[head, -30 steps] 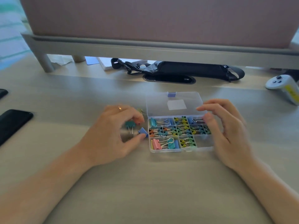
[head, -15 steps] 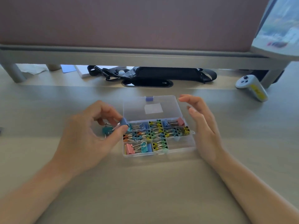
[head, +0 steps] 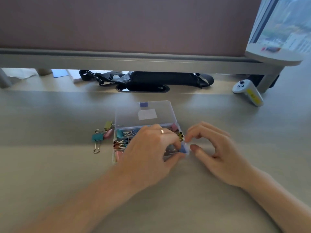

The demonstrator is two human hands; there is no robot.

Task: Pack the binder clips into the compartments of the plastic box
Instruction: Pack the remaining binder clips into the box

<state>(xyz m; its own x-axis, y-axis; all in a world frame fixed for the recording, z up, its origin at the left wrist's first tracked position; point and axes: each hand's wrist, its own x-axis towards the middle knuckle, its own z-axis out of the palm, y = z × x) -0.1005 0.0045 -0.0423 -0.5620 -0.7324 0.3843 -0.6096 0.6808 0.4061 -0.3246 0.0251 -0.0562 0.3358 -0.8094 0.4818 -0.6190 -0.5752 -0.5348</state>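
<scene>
Left hand (head: 151, 153) reaches across the clear plastic box (head: 114, 149) and pinches a blue binder clip (head: 183, 149) between thumb and fingertips at the box's corner nearest the right hand (head: 217, 148). Right hand: fingers loosely curled, grasping nothing, thumb just beside the clip; contact cannot be told. Beyond the left hand's little-finger side lie loose teal (head: 97, 137), pink (head: 108, 133) and yellow-green (head: 108, 125) clips.

No legible text: blank sticker (head: 147, 114) on plastic box (head: 127, 116), blurred controller label (head: 252, 95).
</scene>
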